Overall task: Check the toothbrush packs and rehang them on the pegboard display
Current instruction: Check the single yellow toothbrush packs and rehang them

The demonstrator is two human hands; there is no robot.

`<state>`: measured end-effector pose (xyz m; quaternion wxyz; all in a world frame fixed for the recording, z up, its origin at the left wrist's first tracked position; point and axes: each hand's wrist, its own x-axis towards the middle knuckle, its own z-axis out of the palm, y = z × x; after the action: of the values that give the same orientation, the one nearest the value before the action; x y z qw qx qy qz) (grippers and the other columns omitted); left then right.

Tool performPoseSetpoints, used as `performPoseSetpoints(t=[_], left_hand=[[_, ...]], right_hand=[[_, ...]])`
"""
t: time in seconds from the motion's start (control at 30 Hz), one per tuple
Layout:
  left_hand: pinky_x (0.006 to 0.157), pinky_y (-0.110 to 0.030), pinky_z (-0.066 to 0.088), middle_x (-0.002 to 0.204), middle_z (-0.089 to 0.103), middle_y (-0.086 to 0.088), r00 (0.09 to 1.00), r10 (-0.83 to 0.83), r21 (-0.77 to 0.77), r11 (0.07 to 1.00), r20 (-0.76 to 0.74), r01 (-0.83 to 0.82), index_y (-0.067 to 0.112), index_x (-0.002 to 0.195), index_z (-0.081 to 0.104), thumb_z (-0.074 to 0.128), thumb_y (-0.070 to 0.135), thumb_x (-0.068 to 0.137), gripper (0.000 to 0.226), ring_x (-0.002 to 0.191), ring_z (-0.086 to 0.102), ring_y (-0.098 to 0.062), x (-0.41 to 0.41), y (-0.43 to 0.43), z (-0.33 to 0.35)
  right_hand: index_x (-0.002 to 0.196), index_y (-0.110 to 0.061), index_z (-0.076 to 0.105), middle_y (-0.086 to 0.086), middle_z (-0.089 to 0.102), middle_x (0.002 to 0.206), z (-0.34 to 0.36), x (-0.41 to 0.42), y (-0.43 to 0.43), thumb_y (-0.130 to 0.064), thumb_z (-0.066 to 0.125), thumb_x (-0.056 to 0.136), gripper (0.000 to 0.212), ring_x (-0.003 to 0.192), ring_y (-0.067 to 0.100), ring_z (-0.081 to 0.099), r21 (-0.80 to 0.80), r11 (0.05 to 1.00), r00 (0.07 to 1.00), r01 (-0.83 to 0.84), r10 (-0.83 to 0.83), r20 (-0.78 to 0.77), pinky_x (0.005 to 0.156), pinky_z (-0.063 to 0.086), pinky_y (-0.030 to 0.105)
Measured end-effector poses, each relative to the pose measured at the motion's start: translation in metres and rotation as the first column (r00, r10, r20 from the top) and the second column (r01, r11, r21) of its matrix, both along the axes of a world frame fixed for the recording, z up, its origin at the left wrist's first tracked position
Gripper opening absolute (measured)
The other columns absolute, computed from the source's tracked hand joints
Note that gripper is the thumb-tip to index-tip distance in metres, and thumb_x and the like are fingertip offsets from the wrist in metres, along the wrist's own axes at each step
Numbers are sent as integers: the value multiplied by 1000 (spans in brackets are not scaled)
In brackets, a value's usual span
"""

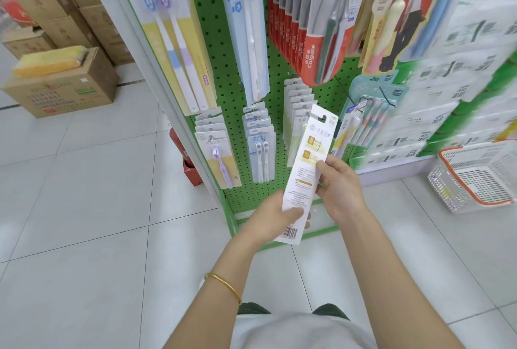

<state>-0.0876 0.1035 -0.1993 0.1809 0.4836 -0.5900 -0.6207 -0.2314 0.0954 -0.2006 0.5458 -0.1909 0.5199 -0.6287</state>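
Both hands are on the long white card toothbrush pack (305, 164), with its printed back and barcode turned up towards the eyes, which looks like a checking grip. The left hand (271, 220) wraps the lower end, thumb laid across the print. The right hand (338, 186) pinches the right edge halfway up to steady it. The pack tilts, its hang-hole end up near the row of matching white packs (296, 102) low on the green perforated pegboard (212, 40), probably its home peg. Rehanging isn't done yet.
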Motion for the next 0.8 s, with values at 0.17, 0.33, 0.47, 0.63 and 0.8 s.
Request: performPoseSetpoints(t=[0.17, 0.33, 0.47, 0.63, 0.8], left_hand=[[80, -34, 54, 96, 72, -2, 980, 197, -75, 978, 33, -195, 19, 100, 65, 51, 35, 97, 21, 86, 69, -18, -4, -12, 9], [79, -32, 55, 104, 68, 1, 905, 396, -175, 891, -156, -420, 16, 108, 58, 58, 29, 94, 19, 95, 67, -16, -7, -34, 31], [75, -43, 55, 90, 66, -3, 808, 514, -160, 806, -287, -569, 24, 91, 58, 60, 22, 93, 4, 83, 65, -21, -3, -44, 47], [73, -42, 56, 87, 67, -5, 782, 503, -86, 819, -367, -567, 16, 95, 63, 59, 15, 93, 4, 79, 65, -21, 3, -44, 50], [74, -38, 53, 97, 64, -9, 751, 419, 46, 885, -510, -462, 6, 115, 57, 54, 14, 95, 22, 85, 60, -22, 16, -42, 49]], right_hand=[[94, -10, 66, 4, 72, 88, 4, -2, 2, -1, 55, 91, 14, 76, 17, 67, -77, 984, 981, -158, 148, -125, 64, 55, 30], [97, -6, 67, 5, 73, 86, 7, 0, 6, -1, 58, 88, 14, 75, 17, 68, -120, 936, 940, -332, 316, -130, 63, 54, 28], [91, -6, 67, 7, 73, 86, 8, 2, 8, -10, 66, 75, 17, 75, 20, 69, -101, 876, 879, -472, 458, -133, 63, 55, 30], [84, -8, 66, 8, 72, 89, 1, 10, 9, -15, 74, 75, 14, 80, 20, 68, -111, 834, 840, -540, 542, -14, 71, 55, 32], [131, 11, 41, 29, 50, 131, -4, 26, 13, -38, 84, 65, 93, 116, 38, 54, -154, 735, 705, -660, 677, 211, 87, 52, 43]])
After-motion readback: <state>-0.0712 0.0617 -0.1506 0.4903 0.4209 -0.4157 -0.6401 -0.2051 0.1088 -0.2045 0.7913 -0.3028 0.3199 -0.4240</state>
